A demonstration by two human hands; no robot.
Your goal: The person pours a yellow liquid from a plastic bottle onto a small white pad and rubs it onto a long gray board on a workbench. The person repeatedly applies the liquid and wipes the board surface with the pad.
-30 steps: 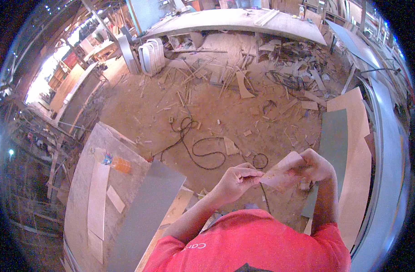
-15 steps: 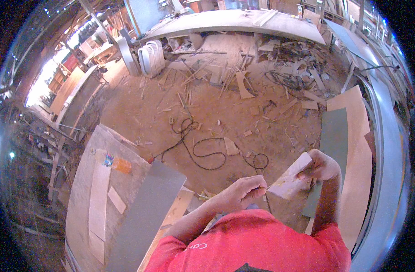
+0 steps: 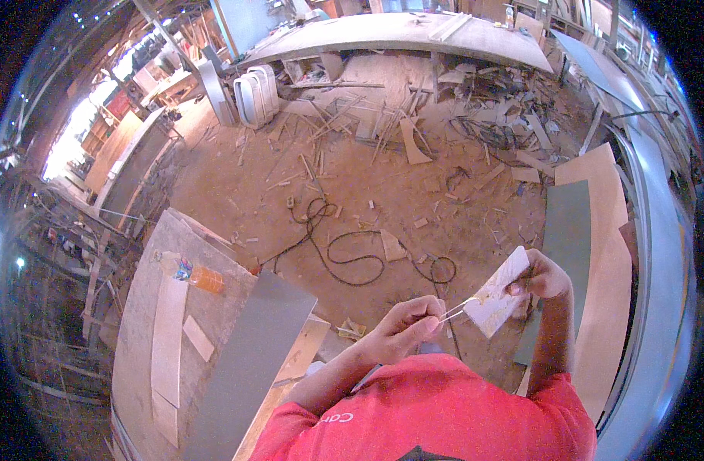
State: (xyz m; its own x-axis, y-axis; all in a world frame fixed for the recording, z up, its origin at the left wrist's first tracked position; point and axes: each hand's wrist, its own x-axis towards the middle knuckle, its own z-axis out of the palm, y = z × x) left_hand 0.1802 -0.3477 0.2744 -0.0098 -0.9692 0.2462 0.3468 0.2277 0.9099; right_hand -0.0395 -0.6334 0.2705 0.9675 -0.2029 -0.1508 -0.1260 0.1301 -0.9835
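2 thin pale strands (image 3: pixel 455 310) in the head view run between the left hand (image 3: pixel 407 329) and a white piece (image 3: pixel 496 298). The left hand is closed, its thumb and curled fingers pinching the ends of the strands; what they are made of I cannot tell. The right hand (image 3: pixel 544 276) grips the upper right part of the white piece, thumb across its face. That piece is tilted, flat and roughly oblong, with yellowish smears, and is held up in front of the red shirt (image 3: pixel 429 403), above the floor (image 3: pixel 244 180).

To the left, a grey panel (image 3: pixel 248 361) lies slantwise beside a dusty table (image 3: pixel 133 361). On the table are 1 long pale strip (image 3: pixel 167 346), 1 small board (image 3: pixel 198 339) and, on its side by the upper end of the strip, 1 bottle (image 3: pixel 207 280) with an orange body. A dark cable (image 3: pixel 357 284) loops over the floor, among wood scraps. To the right, a green-grey sheet (image 3: pixel 564 246) lies against a tan sheet (image 3: pixel 607 253). A long bench (image 3: pixel 398 40) crosses the far side.
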